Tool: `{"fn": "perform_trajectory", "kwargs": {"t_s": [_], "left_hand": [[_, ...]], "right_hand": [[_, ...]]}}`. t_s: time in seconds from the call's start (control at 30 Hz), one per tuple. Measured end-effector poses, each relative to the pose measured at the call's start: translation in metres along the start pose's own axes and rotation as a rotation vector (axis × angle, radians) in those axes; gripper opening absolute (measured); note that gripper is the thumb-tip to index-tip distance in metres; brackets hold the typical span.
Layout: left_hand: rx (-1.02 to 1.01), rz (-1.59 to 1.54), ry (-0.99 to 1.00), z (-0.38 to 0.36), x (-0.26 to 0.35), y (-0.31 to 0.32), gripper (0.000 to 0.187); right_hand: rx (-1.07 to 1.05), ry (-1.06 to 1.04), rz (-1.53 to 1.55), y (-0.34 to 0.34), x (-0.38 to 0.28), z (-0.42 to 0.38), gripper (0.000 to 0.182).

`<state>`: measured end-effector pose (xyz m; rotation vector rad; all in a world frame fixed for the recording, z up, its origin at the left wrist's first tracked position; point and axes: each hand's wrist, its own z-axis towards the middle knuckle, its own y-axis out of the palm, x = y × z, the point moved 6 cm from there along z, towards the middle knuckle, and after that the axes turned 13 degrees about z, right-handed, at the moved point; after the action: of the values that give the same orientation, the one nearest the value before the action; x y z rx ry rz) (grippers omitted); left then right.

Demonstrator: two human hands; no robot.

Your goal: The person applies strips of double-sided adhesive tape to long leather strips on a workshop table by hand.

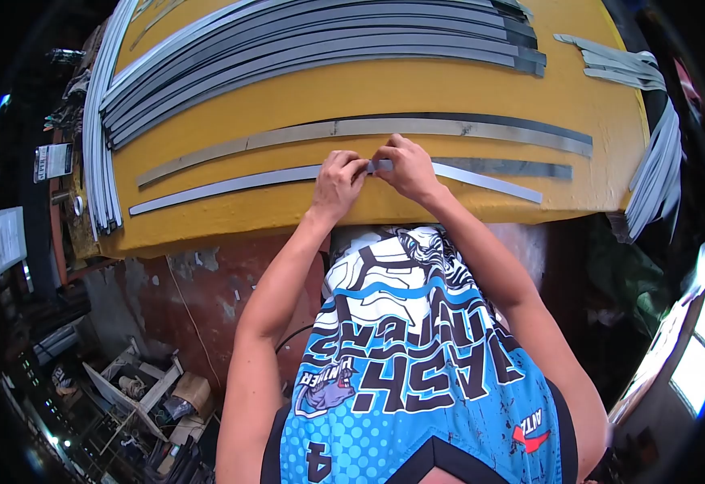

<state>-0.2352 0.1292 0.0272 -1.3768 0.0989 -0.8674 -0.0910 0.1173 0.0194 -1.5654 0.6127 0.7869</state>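
Note:
A long pale strip [231,182] lies along the front of the yellow-covered table, over a dark grey strip [513,169] whose right end shows past it. My left hand [338,184] pinches the pale strip near its middle. Close beside it, my right hand [407,168] has its thumb and fingers closed on the same strip, and a short piece shows between the hands. The strip's right end angles down towards the table's front edge. Just beyond my hands runs a beige strip [288,138] with a dark strip along its far side.
A stack of grey and dark strips [328,73] covers the back of the table [417,89]. Long pale strips [97,137] hang over the left edge. Bundled strips [657,161] drape over the right edge. A wooden frame [139,387] stands on the floor at lower left.

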Motion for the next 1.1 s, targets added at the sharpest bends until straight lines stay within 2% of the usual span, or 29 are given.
{"fn": "perform_trajectory", "kwargs": {"t_s": [0.13, 0.2, 0.5, 0.53, 0.67, 0.73, 1.1], "left_hand": [[-0.023, -0.003, 0.001, 0.003, -0.001, 0.002, 0.018], [-0.024, -0.007, -0.005, 0.001, -0.003, 0.002, 0.018], [-0.033, -0.007, 0.005, 0.002, -0.001, 0.000, 0.020], [-0.035, -0.017, 0.013, 0.002, 0.000, 0.001, 0.020], [-0.011, 0.017, -0.007, -0.001, 0.002, 0.003, 0.019], [-0.006, 0.025, -0.012, 0.000, 0.003, 0.001, 0.019], [-0.022, 0.013, -0.037, 0.001, 0.003, -0.001, 0.018]], "right_hand": [[0.013, -0.036, -0.004, -0.004, 0.003, -0.001, 0.023], [0.016, 0.010, 0.074, -0.010, 0.001, -0.007, 0.033], [-0.032, 0.234, -0.018, -0.085, 0.015, -0.049, 0.025], [0.029, 0.197, -0.023, -0.089, 0.017, -0.052, 0.022], [0.050, 0.152, -0.069, -0.090, 0.023, -0.056, 0.021], [0.084, 0.044, -0.090, -0.089, 0.023, -0.054, 0.020], [0.125, -0.065, -0.091, -0.081, 0.035, -0.054, 0.021]]}}
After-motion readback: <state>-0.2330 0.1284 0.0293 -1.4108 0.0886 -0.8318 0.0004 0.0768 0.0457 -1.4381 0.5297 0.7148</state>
